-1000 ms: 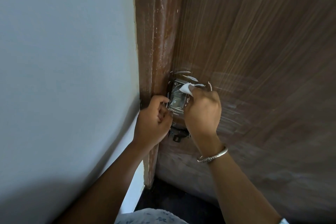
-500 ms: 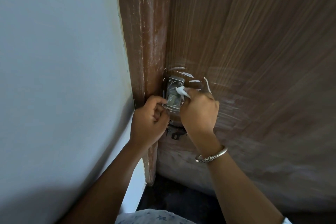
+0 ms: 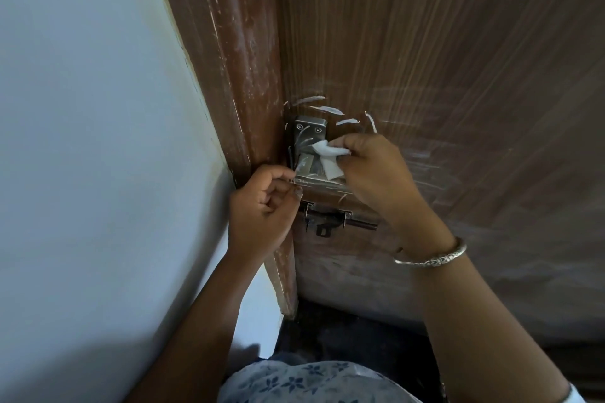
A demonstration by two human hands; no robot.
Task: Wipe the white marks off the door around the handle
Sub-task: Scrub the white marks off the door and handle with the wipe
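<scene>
A: Starting at the left, we see a pale wall [image 3: 91, 141], then the scuffed brown door frame [image 3: 229, 42]. Our left hand [image 3: 262, 209] sits low against that frame, fingers curled in on something thin at the near left edge of the metal handle plate [image 3: 306, 137]; we cannot tell what it pinches.

B: And the cleaning piece?

A: Just right of that, our right hand [image 3: 376, 173] pinches a small white wipe [image 3: 327, 157] between thumb and fingertips, pressed onto the plate. We judge it soft, light and limp, so it needs bunching into a firm pad, held close to the working end, or it only folds over.

B: Where are the marks?

A: The white marks [image 3: 327, 109] arc over the brown door [image 3: 458, 59], above and to the right of the plate, with streaks on the plate itself. None looks wiped away yet.

B: Anything in our way?

A: A dark sliding bolt [image 3: 337, 221] lies just below the plate, between our wrists; its brackets could snag the wipe. A silver bangle [image 3: 432, 257] circles the right wrist and could knock the door.
</scene>
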